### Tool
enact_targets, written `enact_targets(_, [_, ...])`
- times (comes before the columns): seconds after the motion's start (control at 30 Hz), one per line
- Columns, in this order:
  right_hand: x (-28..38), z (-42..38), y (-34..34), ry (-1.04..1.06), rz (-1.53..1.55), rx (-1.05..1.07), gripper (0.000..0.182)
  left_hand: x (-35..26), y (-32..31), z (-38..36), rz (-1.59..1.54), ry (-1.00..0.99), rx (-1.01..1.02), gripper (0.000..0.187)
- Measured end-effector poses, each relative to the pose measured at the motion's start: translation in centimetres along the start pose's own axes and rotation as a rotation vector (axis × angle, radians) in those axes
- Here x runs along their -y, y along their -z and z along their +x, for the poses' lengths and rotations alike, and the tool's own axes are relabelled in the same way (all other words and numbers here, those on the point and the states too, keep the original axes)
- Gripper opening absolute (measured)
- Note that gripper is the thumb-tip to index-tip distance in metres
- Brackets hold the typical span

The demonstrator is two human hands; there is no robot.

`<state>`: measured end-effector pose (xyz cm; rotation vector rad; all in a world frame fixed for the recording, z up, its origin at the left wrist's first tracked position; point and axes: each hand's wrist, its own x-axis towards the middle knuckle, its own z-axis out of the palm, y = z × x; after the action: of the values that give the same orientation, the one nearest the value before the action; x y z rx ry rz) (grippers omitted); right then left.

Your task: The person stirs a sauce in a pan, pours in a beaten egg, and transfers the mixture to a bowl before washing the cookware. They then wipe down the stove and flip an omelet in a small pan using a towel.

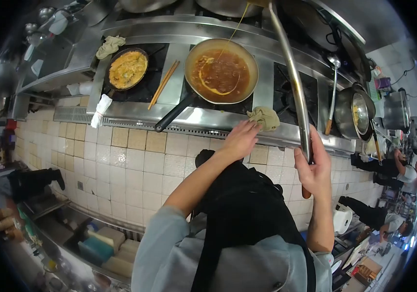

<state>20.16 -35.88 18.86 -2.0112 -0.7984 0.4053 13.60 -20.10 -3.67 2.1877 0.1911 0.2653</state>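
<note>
My right hand (316,163) is wrapped round the handle of a long ladle (296,85). The ladle's bowl is mostly cut off at the top edge, and a thin yellow stream runs from it into a frying pan (254,73). Reddish-brown sauce (220,68) fills this pan, with a yellow curve of the poured liquid on its surface. The pan's black handle points toward the stove's front left. My left hand (241,141) lies at the stove's front edge, fingers stretched out against a crumpled beige cloth (265,118).
Left on the stove are a smaller pan of yellow-orange food (128,69), wooden chopsticks (163,85) and another cloth (110,46). A second ladle (334,87) and a metal pot (347,114) sit at right. Several people are nearby, including a person (23,187) at left.
</note>
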Motion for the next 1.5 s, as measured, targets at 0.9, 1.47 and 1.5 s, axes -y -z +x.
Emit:
enact_targets(0.9, [-6.5,2.2,-0.6,-0.223,0.137,0.161,0.057,17.0,10.5,-11.4,0.742,0.396,-0.351,0.036])
enact_targets(1.47, [-8.6,3.4,-0.4,-0.426,0.526,0.330,0.062,6.1,-8.6,1.3,0.335,0.044,-0.195,0.049])
enact_targets(1.5, [-8.4,3.6,-0.2,-0.466,0.620,0.345,0.063,5.7,-10.1,2.2,0.325,0.029,-0.185,0.043])
